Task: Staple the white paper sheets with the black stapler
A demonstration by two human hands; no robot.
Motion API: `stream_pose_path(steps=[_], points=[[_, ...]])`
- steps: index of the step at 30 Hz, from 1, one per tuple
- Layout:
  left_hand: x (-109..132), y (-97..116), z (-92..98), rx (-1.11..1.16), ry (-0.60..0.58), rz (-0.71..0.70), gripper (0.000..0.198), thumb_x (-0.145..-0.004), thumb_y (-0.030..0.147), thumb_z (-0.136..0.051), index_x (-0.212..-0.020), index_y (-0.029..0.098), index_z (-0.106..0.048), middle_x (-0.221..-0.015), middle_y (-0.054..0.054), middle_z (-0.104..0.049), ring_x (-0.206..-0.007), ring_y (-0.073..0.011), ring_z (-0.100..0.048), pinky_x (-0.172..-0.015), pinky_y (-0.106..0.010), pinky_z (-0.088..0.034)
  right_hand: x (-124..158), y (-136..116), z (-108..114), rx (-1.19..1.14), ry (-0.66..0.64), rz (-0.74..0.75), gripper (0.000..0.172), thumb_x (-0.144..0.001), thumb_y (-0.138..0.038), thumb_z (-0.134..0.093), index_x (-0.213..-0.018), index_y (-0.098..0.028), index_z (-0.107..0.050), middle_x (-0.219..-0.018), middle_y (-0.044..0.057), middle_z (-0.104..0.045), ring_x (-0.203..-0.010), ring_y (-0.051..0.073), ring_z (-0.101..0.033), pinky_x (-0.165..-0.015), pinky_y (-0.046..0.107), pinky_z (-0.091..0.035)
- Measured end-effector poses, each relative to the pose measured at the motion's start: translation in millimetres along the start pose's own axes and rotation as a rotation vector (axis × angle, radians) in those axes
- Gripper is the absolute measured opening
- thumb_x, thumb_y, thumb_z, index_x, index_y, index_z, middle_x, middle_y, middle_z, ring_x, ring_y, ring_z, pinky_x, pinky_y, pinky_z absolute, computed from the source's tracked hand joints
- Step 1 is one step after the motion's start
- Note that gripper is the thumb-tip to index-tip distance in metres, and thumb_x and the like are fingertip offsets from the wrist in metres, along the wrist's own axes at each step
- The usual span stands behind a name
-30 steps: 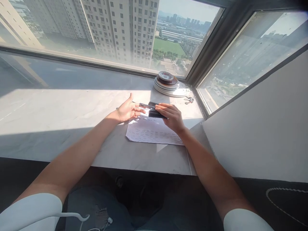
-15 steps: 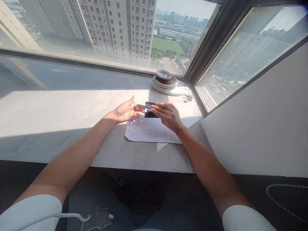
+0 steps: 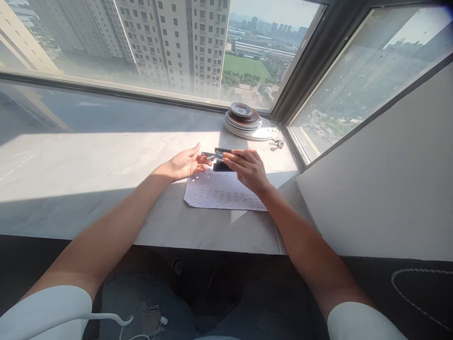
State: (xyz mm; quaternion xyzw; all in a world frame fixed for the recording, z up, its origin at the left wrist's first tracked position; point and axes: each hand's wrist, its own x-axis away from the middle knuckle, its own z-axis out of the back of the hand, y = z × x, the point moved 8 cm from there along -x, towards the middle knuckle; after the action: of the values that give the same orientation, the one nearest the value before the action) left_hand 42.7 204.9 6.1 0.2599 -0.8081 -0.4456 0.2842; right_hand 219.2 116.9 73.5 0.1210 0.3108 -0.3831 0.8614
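Note:
My right hand [image 3: 247, 167] is wrapped round a black stapler [image 3: 222, 167] that is spread apart, its two black parts jutting out to the left of my fingers. Between those parts a slim metal piece [image 3: 209, 155] points toward my left hand [image 3: 187, 164]. That hand has its palm turned up, thumb raised and apart from the loosely bent fingers. Its fingertips are close to the metal piece; whether they touch it I cannot tell. Beneath both hands lies a white sheet of paper [image 3: 222, 196] with rows of dark marks, its far part hidden by the stapler and my right hand.
On the pale marble sill [image 3: 88, 165], a stack of plates [image 3: 244, 127] stands in the window corner, with a bunch of keys [image 3: 277, 144] beside it. A white wall [image 3: 382, 174] slopes along the right. The sill's front edge [image 3: 212, 250] runs above my knees.
The metal piece has tilted and now reaches less far toward my left hand. The stapler's upper part has risen slightly. Both hands have barely moved.

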Motion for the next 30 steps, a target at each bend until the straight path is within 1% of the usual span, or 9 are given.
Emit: stream_pose_path(steps=[5,8,11,17,20,22,24,27,30], points=[[3,1,-6.7,0.004,-0.056,-0.004,0.036,-0.104,0.046,-0.058,-0.104,0.013,-0.073,-0.092,-0.016,-0.074,-0.072,-0.017,-0.068,-0.063,-0.026,-0.061,0,0,-2,-0.015,-0.023,0.004,0.059,-0.102,-0.014,-0.058,-0.147,-0.051,-0.055,-0.139,-0.01,-0.071,-0.13,0.026,-0.062,-0.107,0.051,-0.049],[4,4,-4.7,-0.044,-0.011,-0.026,0.028,-0.1,0.041,-0.069,-0.098,0.013,-0.075,-0.09,-0.015,-0.072,-0.07,-0.0148,-0.066,-0.061,-0.025,-0.059,-2,-5,-2,0.006,-0.049,0.017,0.058,-0.103,-0.013,-0.055,-0.148,-0.048,-0.054,-0.139,-0.009,-0.072,-0.13,0.026,-0.061,-0.107,0.051,-0.049],[6,3,-3.9,-0.138,0.035,-0.003,0.018,-0.093,0.031,-0.079,-0.096,0.013,-0.078,-0.091,-0.014,-0.071,-0.068,-0.011,-0.062,-0.059,-0.022,-0.055,-3,-5,0,-0.005,-0.037,0.018,0.056,-0.103,-0.013,-0.055,-0.146,-0.048,-0.056,-0.139,-0.009,-0.071,-0.129,0.026,-0.062,-0.106,0.05,-0.049],[8,2,-7.7,-0.217,0.041,0.014,0.016,-0.091,0.027,-0.081,-0.097,0.013,-0.08,-0.093,-0.013,-0.072,-0.069,-0.0092,-0.062,-0.059,-0.018,-0.053,-1,-1,0,-0.031,0.028,0.004,0.054,-0.099,-0.009,-0.06,-0.138,-0.047,-0.064,-0.135,-0.01,-0.073,-0.126,0.026,-0.064,-0.105,0.05,-0.051],[10,3,-11.5,-0.221,-0.009,0.01,0.014,-0.089,0.024,-0.082,-0.096,0.012,-0.08,-0.091,-0.012,-0.072,-0.067,-0.0086,-0.062,-0.056,-0.017,-0.052,1,10,8,-0.075,0.15,-0.131,0.043,-0.097,-0.011,-0.06,-0.127,-0.04,-0.072,-0.122,-0.005,-0.079,-0.115,0.026,-0.067,-0.1,0.05,-0.054],[12,7,-11.1,-0.193,-0.021,-0.015,0.016,-0.089,0.025,-0.082,-0.097,0.012,-0.08,-0.09,-0.011,-0.073,-0.065,-0.0074,-0.062,-0.054,-0.015,-0.051,6,22,16,-0.159,0.262,-0.27,0.029,-0.093,-0.018,-0.066,-0.116,-0.032,-0.076,-0.108,0.001,-0.081,-0.101,0.026,-0.07,-0.091,0.048,-0.057],[15,15,-7.4,-0.136,0.004,-0.08,0.016,-0.089,0.027,-0.082,-0.096,0.013,-0.08,-0.087,-0.009,-0.072,-0.064,-0.0066,-0.063,-0.05,-0.012,-0.047,11,35,18,-0.284,0.303,-0.39,0.02,-0.087,-0.028,-0.074,-0.107,-0.026,-0.078,-0.095,0.003,-0.079,-0.086,0.023,-0.069,-0.08,0.042,-0.058],[18,28,0.6,-0.055,0.079,-0.216,0.018,-0.092,0.031,-0.079,-0.088,0.013,-0.077,-0.076,-0.005,-0.068,-0.056,-0.0051,-0.061,-0.043,-0.011,-0.041,15,45,8,-0.479,0.198,-0.492,0.025,-0.081,-0.037,-0.081,-0.101,-0.023,-0.079,-0.086,0.002,-0.077,-0.077,0.02,-0.069,-0.07,0.035,-0.056],[20,37,2.7,-0.042,0.12,-0.354,0.025,-0.094,0.035,-0.077,-0.082,0.013,-0.074,-0.066,-0.001,-0.063,-0.044,-0.0025,-0.05,-0.038,-0.013,-0.037,16,46,-6,-0.575,0.051,-0.515,0.026,-0.076,-0.038,-0.087,-0.096,-0.023,-0.08,-0.082,0.0,-0.077,-0.075,0.02,-0.07,-0.067,0.032,-0.053]])
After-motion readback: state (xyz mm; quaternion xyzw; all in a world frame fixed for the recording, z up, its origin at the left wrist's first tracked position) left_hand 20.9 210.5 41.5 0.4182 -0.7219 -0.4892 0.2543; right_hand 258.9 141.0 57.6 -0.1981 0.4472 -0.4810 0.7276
